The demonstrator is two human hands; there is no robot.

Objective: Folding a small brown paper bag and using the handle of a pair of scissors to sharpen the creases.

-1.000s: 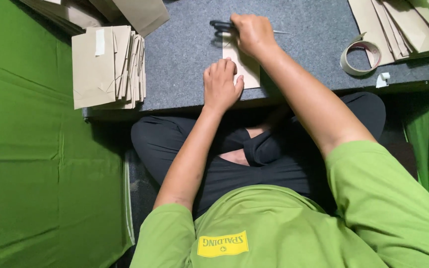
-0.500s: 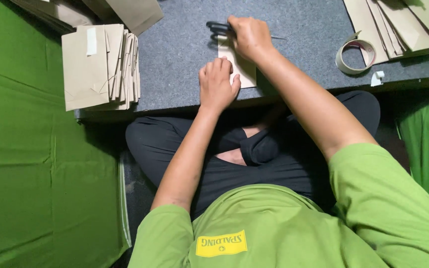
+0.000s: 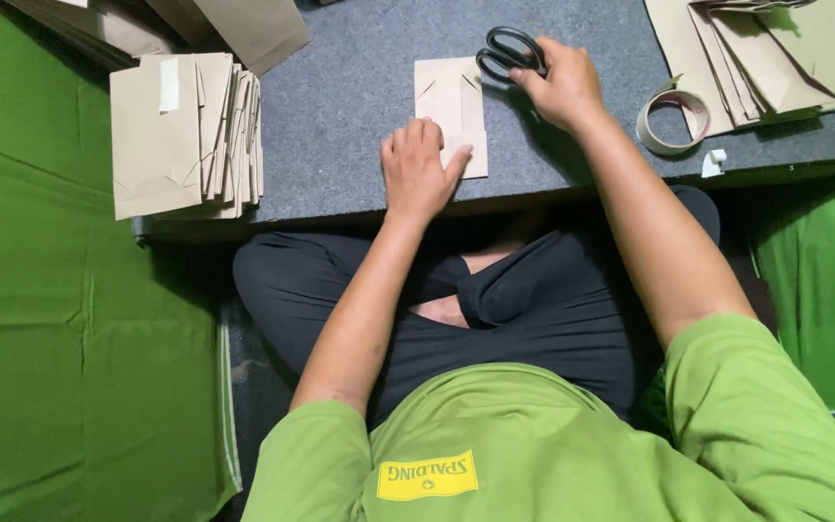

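pressing folded paper bag [image 3: 451,108] flat – left hand [image 3: 419,174] open; right hand [image 3: 562,85] gripping black scissors [image 3: 509,53]

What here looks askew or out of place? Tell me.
Little stands out. The stack of folded bags at the table's left end juts over the edge, fanned unevenly. A small white scrap lies by the tape roll at the near edge. Left hand presses the flat paper; right hand holds scissors.

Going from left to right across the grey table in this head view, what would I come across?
Stack of folded brown paper bags → left hand pressing a flat brown paper piece → black scissors under the right hand → tape roll → pile of brown paper sheets.
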